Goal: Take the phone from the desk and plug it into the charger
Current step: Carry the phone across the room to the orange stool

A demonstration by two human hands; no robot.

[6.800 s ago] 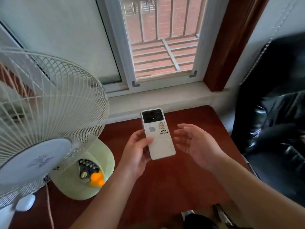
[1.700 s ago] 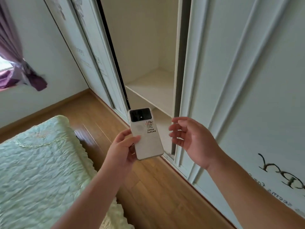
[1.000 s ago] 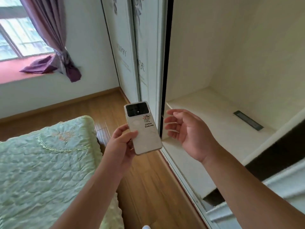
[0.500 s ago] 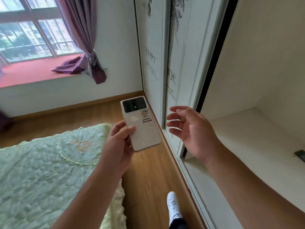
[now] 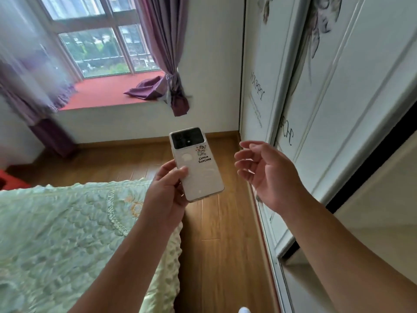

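Note:
A white phone point(image 5: 199, 170) with a black camera block and a small cartoon sticker is held up in front of me, back side facing me, tilted slightly left. My left hand point(image 5: 167, 193) grips its lower left edge, thumb on the back. My right hand point(image 5: 268, 175) hovers just right of the phone, fingers spread and curled, touching nothing. No charger or cable is in view.
A bed with a pale green quilt point(image 5: 67, 240) fills the lower left. A strip of wooden floor point(image 5: 216, 245) runs between it and the white sliding wardrobe point(image 5: 327, 114) on the right. Ahead lies a window seat point(image 5: 106, 91) with purple curtains point(image 5: 167, 55).
The view has swung left from the desk and fan, past the open wardrobe, toward the window. The phone stays in my left hand and my right hand stays open beside it.

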